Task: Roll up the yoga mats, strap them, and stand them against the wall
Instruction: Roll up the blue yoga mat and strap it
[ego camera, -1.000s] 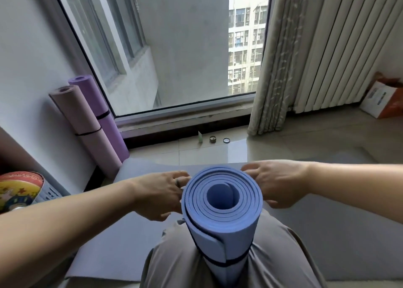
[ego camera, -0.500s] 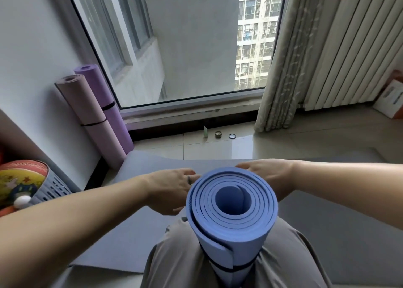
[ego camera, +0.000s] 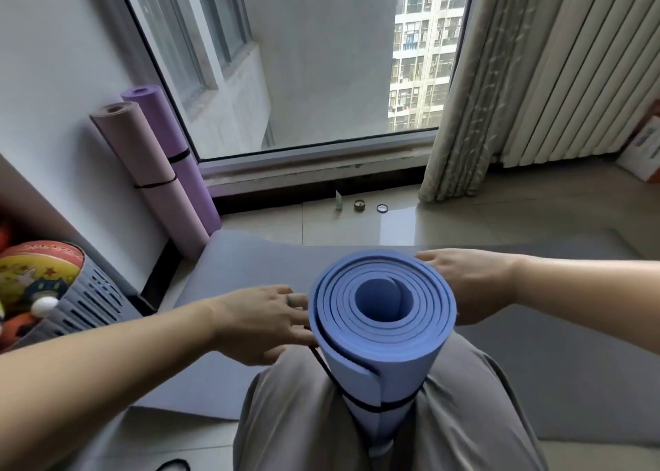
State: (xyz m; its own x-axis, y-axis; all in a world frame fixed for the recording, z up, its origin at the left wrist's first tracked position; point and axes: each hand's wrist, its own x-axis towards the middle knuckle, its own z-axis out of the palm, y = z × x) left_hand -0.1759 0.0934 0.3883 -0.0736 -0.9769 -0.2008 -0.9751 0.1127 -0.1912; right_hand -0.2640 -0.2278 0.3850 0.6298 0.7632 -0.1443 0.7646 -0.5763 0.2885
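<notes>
1. Since a second ago, the left-hand grip [ego camera: 260,322] has slid from the top rim down the left flank of the rolled blue foam yoga mat [ego camera: 385,363].
2. That roll stands upright between knees in grey trousers [ego camera: 303,417], spiral end up, with a thin black strap [ego camera: 378,408] cinched low around it.
3. The left-hand grip's fingers are fairly straight and press the roll's side. The right-hand grip [ego camera: 475,288] lies against the far right side. Its fingertips pass behind the roll, so I cannot tell whether they curl.
4. Beyond, a flat grey mat [ego camera: 250,267] covers the glossy tiled floor [ego camera: 464,220].
5. Farther left, a dusty-pink rolled mat [ego camera: 150,170] and a purple rolled mat [ego camera: 185,185], each strapped, lean on the white wall [ego camera: 53,78] beside the large window [ego camera: 321,60]. A beige curtain [ego camera: 482,95] hangs to the right.
</notes>
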